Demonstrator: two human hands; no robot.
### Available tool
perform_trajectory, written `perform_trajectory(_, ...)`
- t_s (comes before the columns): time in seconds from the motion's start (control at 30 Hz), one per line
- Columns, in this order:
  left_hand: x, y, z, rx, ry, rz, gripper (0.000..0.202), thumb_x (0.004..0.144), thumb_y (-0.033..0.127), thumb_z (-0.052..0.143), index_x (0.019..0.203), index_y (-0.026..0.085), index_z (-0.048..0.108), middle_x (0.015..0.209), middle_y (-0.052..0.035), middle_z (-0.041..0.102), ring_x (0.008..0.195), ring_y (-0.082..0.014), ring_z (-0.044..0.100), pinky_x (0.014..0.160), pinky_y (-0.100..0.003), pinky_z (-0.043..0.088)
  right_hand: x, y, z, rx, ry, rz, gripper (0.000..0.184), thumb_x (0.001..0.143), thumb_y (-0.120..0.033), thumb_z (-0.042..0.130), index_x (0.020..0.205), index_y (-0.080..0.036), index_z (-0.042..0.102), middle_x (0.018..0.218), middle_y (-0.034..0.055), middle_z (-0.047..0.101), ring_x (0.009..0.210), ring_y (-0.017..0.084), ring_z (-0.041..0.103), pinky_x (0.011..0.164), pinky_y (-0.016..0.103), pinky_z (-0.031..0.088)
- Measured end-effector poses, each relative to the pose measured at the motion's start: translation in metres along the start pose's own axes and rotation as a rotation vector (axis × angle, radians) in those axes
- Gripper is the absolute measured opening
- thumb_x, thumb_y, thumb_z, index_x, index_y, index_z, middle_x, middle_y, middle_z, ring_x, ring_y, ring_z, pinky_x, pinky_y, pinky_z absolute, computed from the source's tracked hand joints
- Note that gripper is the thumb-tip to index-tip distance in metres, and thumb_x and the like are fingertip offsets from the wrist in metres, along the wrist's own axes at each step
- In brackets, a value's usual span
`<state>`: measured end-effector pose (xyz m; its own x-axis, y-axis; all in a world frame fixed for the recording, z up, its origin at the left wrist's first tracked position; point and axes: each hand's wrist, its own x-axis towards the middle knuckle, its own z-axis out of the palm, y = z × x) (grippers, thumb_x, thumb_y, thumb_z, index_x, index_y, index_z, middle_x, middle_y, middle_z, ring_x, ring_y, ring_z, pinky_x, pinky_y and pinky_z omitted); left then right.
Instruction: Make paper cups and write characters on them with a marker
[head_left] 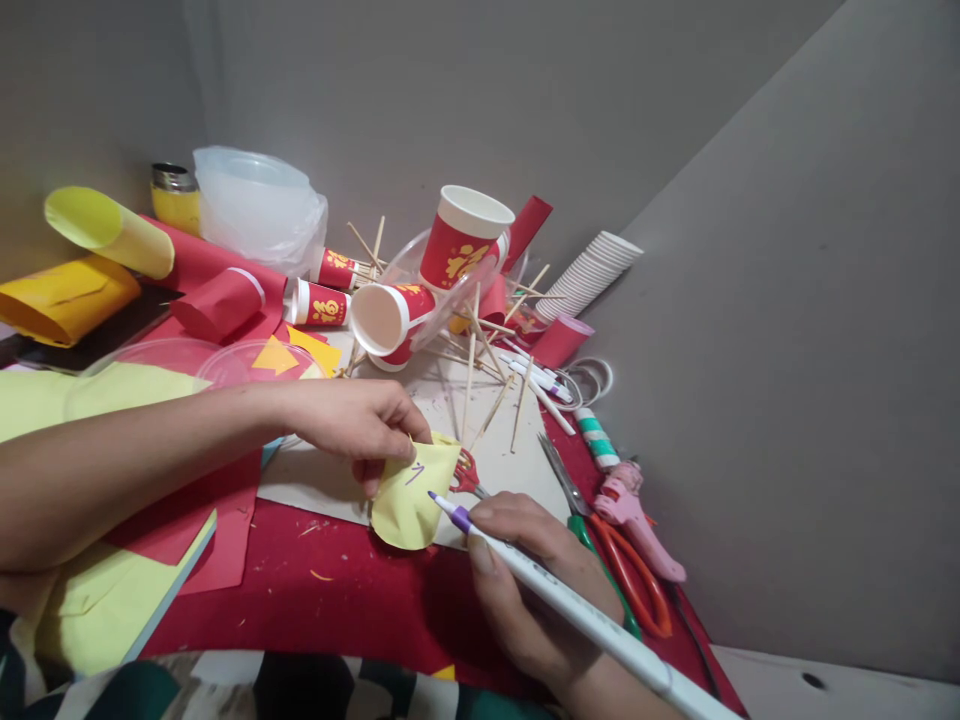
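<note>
My left hand [367, 425] pinches the upper edge of a yellow paper-covered cup [409, 515], tilted with its side toward me. Short purple strokes mark that side. Between the thumb and fingers of my right hand [536, 580] is a white marker pen [570, 597] with a purple collar. Its tip points at the yellow paper, close to the strokes; whether it touches, I cannot tell. Just behind the cup, partly hidden, lies a pair of small red-handled scissors [466, 474].
Red paper cups [457, 245], thin wooden sticks [471, 385] and a stack of white cups [592, 275] crowd the back. To the right lie large scissors [630, 570] and a pink glue gun [637, 520]. Yellow paper [105, 610] and red paper [225, 540] spread on the left.
</note>
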<state>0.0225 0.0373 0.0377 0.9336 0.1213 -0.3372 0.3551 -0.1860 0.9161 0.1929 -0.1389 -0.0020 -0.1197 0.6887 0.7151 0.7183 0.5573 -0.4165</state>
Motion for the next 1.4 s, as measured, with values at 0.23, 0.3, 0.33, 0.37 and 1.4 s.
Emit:
perform_trajectory(0.23,0.001,0.000,0.000,-0.004,-0.010,0.009,0.022,0.095,0.015,0.047,0.098,0.013,0.069,0.077,-0.0059,0.077,0.054,-0.0104,0.067,0.056,-0.017,0.052,-0.003,0.000,0.002,-0.018,0.037,0.013,0.018,0.088,-0.011,0.059,0.101,-0.023,0.060,0.075,-0.0002,0.070,0.063,0.014,0.071,0.057,0.024,0.059)
perform_trajectory(0.3,0.001,0.000,0.000,0.002,-0.010,0.009,0.021,0.095,0.017,0.048,0.097,0.013,0.068,0.076,-0.0056,0.077,0.054,-0.0103,0.067,0.056,-0.017,0.052,-0.004,-0.001,0.004,-0.021,0.064,0.033,0.016,0.089,-0.012,0.059,0.100,-0.023,0.059,0.076,0.0004,0.070,0.065,0.015,0.071,0.058,0.025,0.059)
perform_trajectory(0.33,0.001,-0.001,0.000,0.009,-0.009,0.008,0.021,0.095,0.017,0.048,0.098,0.013,0.069,0.075,-0.0054,0.077,0.054,-0.0103,0.067,0.056,-0.017,0.052,-0.004,-0.001,0.005,-0.019,0.074,0.037,0.016,0.089,-0.012,0.059,0.100,-0.023,0.059,0.077,0.0007,0.070,0.065,0.015,0.071,0.058,0.026,0.059)
perform_trajectory(0.37,0.001,-0.001,0.000,0.017,-0.007,0.007,0.021,0.095,0.018,0.049,0.099,0.013,0.069,0.074,-0.0052,0.077,0.055,-0.0102,0.067,0.056,-0.016,0.052,-0.004,-0.001,0.006,-0.016,0.078,0.042,0.016,0.089,-0.012,0.059,0.100,-0.023,0.059,0.077,0.0009,0.070,0.066,0.015,0.071,0.058,0.026,0.060)
perform_trajectory(1.4,0.005,-0.001,-0.001,-0.048,0.008,-0.014,0.019,0.090,0.023,0.062,0.096,0.020,0.079,0.064,0.0021,0.065,0.060,-0.0101,0.065,0.066,-0.020,0.051,0.002,0.007,0.015,-0.076,0.135,0.006,0.013,0.085,-0.014,0.063,0.091,-0.024,0.059,0.067,-0.0042,0.068,0.055,0.013,0.067,0.092,0.045,0.057)
